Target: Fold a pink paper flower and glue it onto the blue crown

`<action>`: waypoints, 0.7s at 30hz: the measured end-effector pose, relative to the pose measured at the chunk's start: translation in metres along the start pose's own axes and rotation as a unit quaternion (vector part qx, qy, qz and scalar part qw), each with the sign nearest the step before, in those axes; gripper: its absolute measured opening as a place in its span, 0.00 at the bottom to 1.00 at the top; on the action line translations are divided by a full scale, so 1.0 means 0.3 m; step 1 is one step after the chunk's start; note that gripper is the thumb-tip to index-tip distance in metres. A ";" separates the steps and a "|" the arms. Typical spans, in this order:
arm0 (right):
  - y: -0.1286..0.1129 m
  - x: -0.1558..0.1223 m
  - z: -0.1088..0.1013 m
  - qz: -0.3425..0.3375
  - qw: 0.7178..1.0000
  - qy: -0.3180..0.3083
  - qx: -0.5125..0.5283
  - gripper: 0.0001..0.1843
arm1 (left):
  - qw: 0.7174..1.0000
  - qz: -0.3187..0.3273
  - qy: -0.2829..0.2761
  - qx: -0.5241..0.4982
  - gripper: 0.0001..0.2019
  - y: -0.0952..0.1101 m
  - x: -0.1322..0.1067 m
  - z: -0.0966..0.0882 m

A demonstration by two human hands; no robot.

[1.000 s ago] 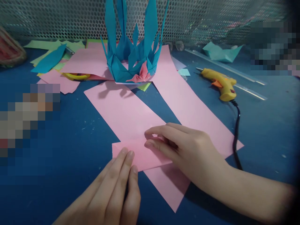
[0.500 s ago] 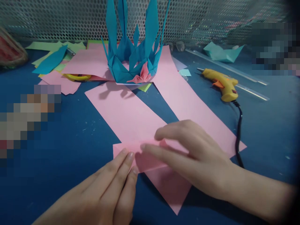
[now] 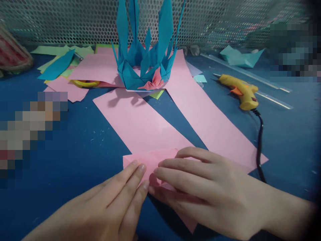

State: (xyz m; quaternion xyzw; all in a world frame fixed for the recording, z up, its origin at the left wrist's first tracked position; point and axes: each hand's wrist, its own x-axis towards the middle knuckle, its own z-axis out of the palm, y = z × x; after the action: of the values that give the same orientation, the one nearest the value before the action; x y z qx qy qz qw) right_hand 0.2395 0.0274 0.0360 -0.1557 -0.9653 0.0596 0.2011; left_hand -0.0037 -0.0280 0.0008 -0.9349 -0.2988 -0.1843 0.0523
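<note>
A small folded piece of pink paper (image 3: pixel 147 157) lies in front of me, over the near part of a long pink paper strip (image 3: pixel 140 124). My left hand (image 3: pixel 120 194) presses its fingers together on the left part of the folded piece, holding it down. On the right part, my right hand (image 3: pixel 198 184) bends its fingers over the paper, the thumb low along the near edge. Much of the folded piece's right end is hidden under that hand.
A blue folded-paper crown (image 3: pixel 140 73) bearing a pink paper crane (image 3: pixel 154 82) stands behind. At right are a yellow glue gun (image 3: pixel 238 88) with black cord, clear glue sticks (image 3: pixel 276 100) and a turquoise paper piece (image 3: pixel 240 57). Yellow-handled scissors (image 3: pixel 85 83) lie left.
My right hand has come down and nearer to me, from hovering with fingers spread to bending over the folded paper. The left hand stays on it. The view has shifted slightly.
</note>
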 end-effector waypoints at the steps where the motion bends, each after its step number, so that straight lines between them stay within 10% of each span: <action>1: 0.001 -0.001 -0.001 -0.001 1.000 -0.003 -0.001 0.20 | 1.000 0.002 -0.002 0.000 0.19 -0.003 0.003 0.000; 21: 0.033 -0.045 -0.008 0.098 0.993 -0.010 0.070 0.20 | 0.999 -0.016 -0.028 -0.016 0.18 -0.080 0.039 -0.073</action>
State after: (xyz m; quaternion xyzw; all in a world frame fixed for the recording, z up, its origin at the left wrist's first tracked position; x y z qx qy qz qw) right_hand 0.2551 0.0324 0.0315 -0.2350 -0.9406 0.1479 0.1953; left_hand -0.0157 -0.0067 0.0252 -0.9354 -0.3124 -0.1636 0.0256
